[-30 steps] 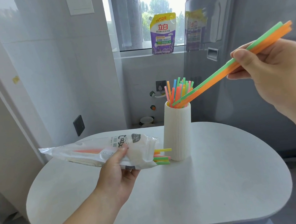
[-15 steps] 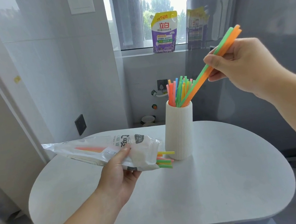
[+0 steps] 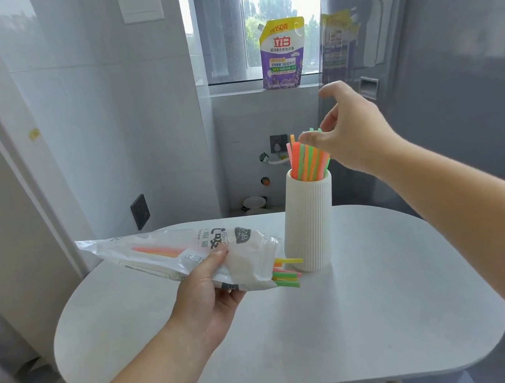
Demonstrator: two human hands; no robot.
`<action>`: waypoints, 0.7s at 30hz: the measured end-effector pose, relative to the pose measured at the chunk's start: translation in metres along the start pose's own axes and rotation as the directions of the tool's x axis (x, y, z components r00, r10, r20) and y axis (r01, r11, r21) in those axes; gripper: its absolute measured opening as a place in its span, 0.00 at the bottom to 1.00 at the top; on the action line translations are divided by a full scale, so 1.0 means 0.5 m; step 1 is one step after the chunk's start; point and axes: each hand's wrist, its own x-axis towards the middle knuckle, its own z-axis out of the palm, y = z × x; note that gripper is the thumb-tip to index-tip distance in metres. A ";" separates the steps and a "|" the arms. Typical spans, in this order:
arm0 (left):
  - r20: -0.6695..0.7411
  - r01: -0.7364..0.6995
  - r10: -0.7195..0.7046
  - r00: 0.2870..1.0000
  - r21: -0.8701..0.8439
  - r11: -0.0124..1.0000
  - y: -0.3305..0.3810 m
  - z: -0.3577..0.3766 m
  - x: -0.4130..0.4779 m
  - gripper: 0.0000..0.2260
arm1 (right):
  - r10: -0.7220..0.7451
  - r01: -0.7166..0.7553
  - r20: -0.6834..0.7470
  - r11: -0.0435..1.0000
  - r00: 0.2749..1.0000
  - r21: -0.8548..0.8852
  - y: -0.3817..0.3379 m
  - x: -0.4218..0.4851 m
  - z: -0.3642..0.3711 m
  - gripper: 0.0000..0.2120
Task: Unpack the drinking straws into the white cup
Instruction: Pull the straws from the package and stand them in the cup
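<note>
Your right hand (image 3: 351, 140) hovers just over the straws (image 3: 307, 161) standing in the white cup (image 3: 310, 225), fingers loosely spread and pinching nothing that shows. Your left hand (image 3: 208, 299) grips the packet (image 3: 169, 256) from below, thumb pressed on top, with its open mouth pointing at the foot of the cup. The likeliest slip is at that mouth: several straw ends (image 3: 286, 276) already poke out, just beside the cup's base, and because the packet slopes down toward them, a loosened grip could let them slide onto the counter (image 3: 377, 310). The cup is tall and narrow, so a knock from the packet, or your right hand catching the leaning straws as it lifts away, could tip it or drag straws out. I cannot tell whether your thumb touches the straw tops, since the hand covers some of them. The packet's film is cloudy; only an orange streak shows, so the number left inside is unclear. Your left fingers under the packet and the cup's interior are hidden.
</note>
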 end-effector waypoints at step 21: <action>0.014 -0.060 0.059 0.998 0.032 0.998 0.007 -0.001 -0.010 0.16 | 0.246 -0.523 0.543 0.728 0.803 0.443 0.005 -0.314 0.120 0.05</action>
